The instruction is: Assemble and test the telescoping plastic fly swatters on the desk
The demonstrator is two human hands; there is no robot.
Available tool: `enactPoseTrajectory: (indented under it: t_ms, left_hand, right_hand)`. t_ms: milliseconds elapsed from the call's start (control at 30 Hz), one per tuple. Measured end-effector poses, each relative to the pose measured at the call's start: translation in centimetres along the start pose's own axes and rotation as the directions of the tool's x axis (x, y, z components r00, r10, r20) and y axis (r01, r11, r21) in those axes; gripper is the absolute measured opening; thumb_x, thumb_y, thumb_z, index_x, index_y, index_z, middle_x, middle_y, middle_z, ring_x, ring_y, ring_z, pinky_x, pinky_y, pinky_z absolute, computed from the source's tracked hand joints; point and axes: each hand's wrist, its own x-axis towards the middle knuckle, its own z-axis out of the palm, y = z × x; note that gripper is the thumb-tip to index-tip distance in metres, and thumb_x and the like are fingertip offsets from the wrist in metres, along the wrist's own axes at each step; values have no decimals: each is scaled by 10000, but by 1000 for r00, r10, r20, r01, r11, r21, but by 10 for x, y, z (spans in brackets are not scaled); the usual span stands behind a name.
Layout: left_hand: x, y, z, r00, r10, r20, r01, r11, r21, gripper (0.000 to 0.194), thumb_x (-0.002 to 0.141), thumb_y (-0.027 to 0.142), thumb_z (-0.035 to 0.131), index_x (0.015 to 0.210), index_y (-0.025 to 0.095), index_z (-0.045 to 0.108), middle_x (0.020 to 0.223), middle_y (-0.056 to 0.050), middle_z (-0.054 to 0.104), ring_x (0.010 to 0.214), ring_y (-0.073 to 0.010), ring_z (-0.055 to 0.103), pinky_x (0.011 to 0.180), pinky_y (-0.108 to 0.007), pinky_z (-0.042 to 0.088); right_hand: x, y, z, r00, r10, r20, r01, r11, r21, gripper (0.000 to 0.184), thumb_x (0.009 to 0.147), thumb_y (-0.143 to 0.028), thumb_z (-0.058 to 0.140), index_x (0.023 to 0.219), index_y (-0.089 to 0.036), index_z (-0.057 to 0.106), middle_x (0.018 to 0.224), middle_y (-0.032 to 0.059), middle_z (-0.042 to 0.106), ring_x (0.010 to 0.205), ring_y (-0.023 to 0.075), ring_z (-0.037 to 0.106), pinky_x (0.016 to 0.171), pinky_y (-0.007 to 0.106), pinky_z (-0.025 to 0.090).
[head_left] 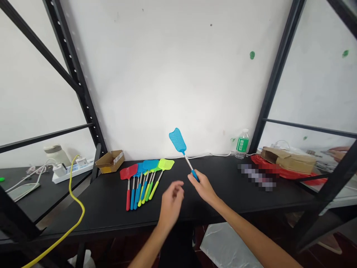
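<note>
A blue fly swatter (177, 140) is held up at a slant in my right hand (205, 186), with my fingers closed round its blue grip. The swatter's head points up and to the left, in front of the white wall. To the left of it, my left hand (171, 199) hovers over the black table with its fingers loosely curled and apart from the swatter. Nothing shows in that hand. Further left, several fly swatters lie in an overlapping fan: a red one (129, 172), blue ones (150, 164) and yellow-green ones (166, 164), handles toward me.
Behind the fan stands an open cardboard box (110, 162). A water bottle (242, 144) is at the back right, near a brown package (292, 160) on red plastic. Black metal posts (275, 74) frame both sides. A yellow cable (80, 214) hangs at the left.
</note>
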Motion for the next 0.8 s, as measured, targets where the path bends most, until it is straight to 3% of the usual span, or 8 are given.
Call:
enactPoseTrajectory:
  t_ms: [67, 133, 300, 433, 567, 633, 700, 800]
  left_hand:
    - [51, -1, -3, 997, -27, -72, 29, 999, 41, 420, 893, 436, 559, 1197, 159, 646, 929, -66, 642, 799, -183, 619, 734, -301, 525]
    - [92, -10, -4, 992, -120, -33, 119, 992, -38, 448, 855, 441, 572, 1175, 137, 650, 985, -97, 666, 811, -195, 643, 705, -304, 530]
    - [145, -37, 2, 997, -76, 0, 74, 983, -167, 341, 832, 394, 531, 1005, 138, 675, 971, -94, 696, 834, -193, 662, 780, -325, 531]
    - [167, -50, 15, 1000, -14, 3, 15, 983, -181, 319, 853, 430, 501, 910, 151, 645, 903, -69, 681, 826, -200, 638, 753, -320, 534]
    - [173, -64, 33, 998, 57, 0, -56, 986, -156, 339, 956, 496, 443, 929, 180, 563, 718, 20, 550, 596, -133, 515, 592, -260, 482]
    - [167, -69, 40, 998, 57, -24, -60, 990, -129, 331, 996, 492, 408, 987, 195, 552, 780, 14, 568, 656, -139, 534, 670, -274, 501]
    - [162, -71, 42, 995, 81, -58, -86, 992, -96, 309, 1015, 460, 397, 1008, 198, 560, 865, -14, 607, 795, -169, 582, 817, -316, 506]
    - [162, -69, 39, 995, 75, -73, -79, 995, -53, 285, 1027, 414, 388, 1078, 201, 571, 1032, -61, 639, 969, -206, 608, 930, -350, 479]
  right_hand:
    - [29, 9, 3, 998, -67, 4, 67, 989, -135, 380, 960, -486, 480, 702, -210, 441, 629, -48, 411, 598, 127, 408, 613, 260, 323]
    - [48, 21, 8, 995, -92, 42, 99, 969, -226, 375, 972, -468, 446, 705, -208, 485, 618, -40, 451, 596, 136, 440, 617, 264, 325]
    - [80, 53, 15, 985, -101, 140, 139, 945, -297, 357, 992, -472, 417, 906, -206, 639, 715, 6, 612, 678, 173, 559, 675, 272, 371]
    - [104, 76, 18, 976, -108, 187, 142, 973, -180, 396, 996, -509, 425, 938, -184, 643, 701, 10, 612, 649, 169, 567, 645, 271, 391]
    - [114, 96, 25, 977, -37, 210, 21, 997, 77, 482, 1002, -565, 391, 1089, -166, 648, 665, -1, 568, 551, 151, 508, 542, 267, 392]
    - [112, 101, 28, 981, -31, 193, 1, 988, 157, 485, 1000, -568, 402, 1129, -179, 662, 744, 23, 607, 596, 161, 528, 558, 275, 417]
    - [109, 100, 28, 984, -55, 171, 26, 986, 163, 455, 991, -550, 445, 1154, -197, 681, 851, 48, 648, 719, 190, 571, 686, 306, 467]
    - [109, 94, 25, 978, -29, 207, -4, 988, 155, 449, 984, -539, 462, 1134, -196, 711, 849, 52, 658, 790, 219, 588, 755, 336, 481]
